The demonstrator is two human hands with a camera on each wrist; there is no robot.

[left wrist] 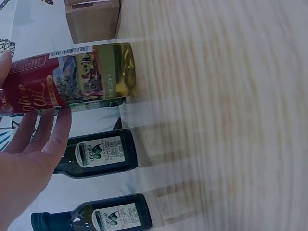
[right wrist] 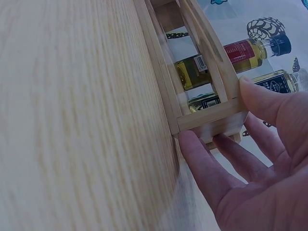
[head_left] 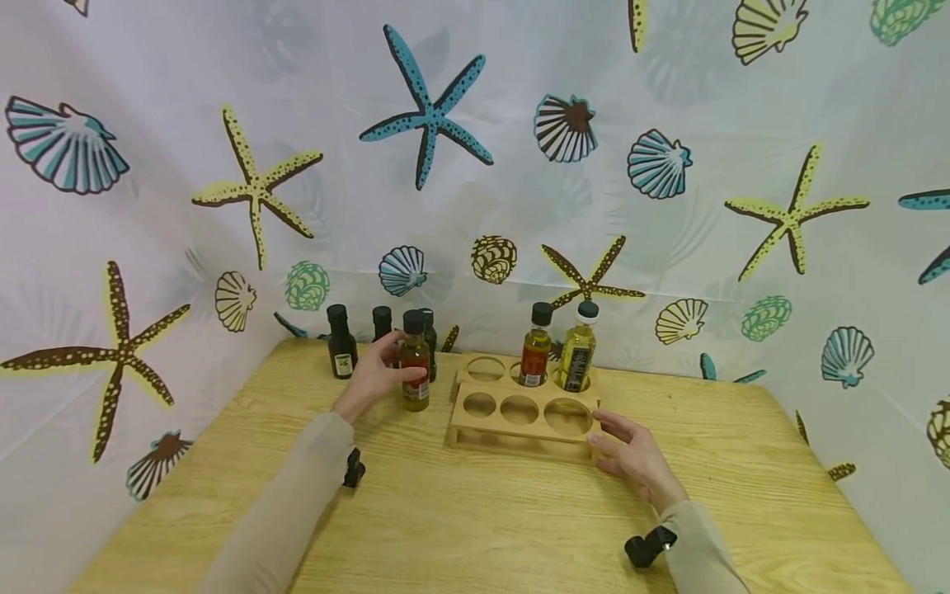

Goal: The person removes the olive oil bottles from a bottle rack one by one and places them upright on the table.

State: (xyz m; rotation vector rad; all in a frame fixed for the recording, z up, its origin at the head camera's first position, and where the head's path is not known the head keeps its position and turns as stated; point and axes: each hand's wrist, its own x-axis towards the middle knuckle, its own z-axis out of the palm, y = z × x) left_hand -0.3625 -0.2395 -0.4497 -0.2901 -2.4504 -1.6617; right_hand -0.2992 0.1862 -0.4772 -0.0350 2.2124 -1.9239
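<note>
My left hand (head_left: 373,377) grips an upright olive oil bottle (head_left: 416,394) with a dark cap and a red picture label, thumb on one side and fingers on the other. Its base shows in the left wrist view; whether it touches the table I cannot tell. To the right stands a two-tier wooden bottle rack (head_left: 512,430). A red-labelled oil bottle (head_left: 534,356) and a yellow oil bottle (head_left: 579,356) with a dark label occupy its back row; the front-row holes hold nothing. My right hand (head_left: 637,455) touches the rack's right end with extended fingers and thumb.
Dark green bottles stand at the back left: one far left (head_left: 342,344), one in the middle (head_left: 382,320) partly behind my hand, and one (head_left: 430,340) behind the held bottle. A patterned curtain (head_left: 475,206) hangs behind the wooden table (head_left: 460,511).
</note>
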